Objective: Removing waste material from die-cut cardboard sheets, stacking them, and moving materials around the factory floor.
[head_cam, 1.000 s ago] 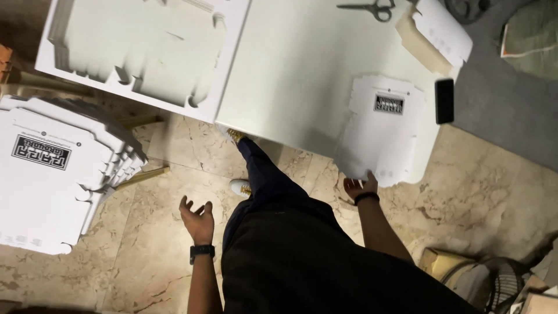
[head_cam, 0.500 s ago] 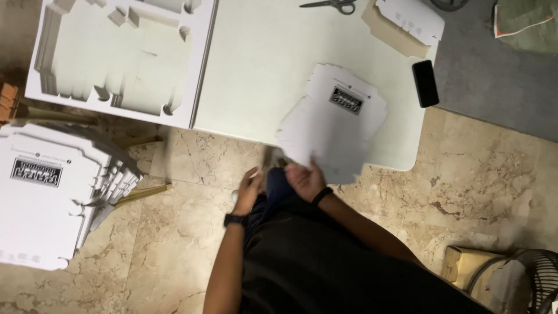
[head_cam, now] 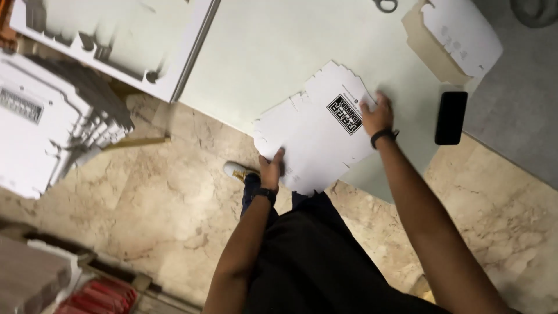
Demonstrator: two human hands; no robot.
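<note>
A: At nine o'clock, what lies there?
B: A stack of white cardboard blanks.
A: Centre?
B: Left hand pinches the flat white box blank at its seven o'clock edge; right hand presses fingers spread at three o'clock. Black phone beyond.

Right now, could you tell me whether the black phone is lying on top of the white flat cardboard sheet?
No, the black phone lies on the pale mat beside the white cardboard sheet, apart from it, beyond the right hand.
</note>
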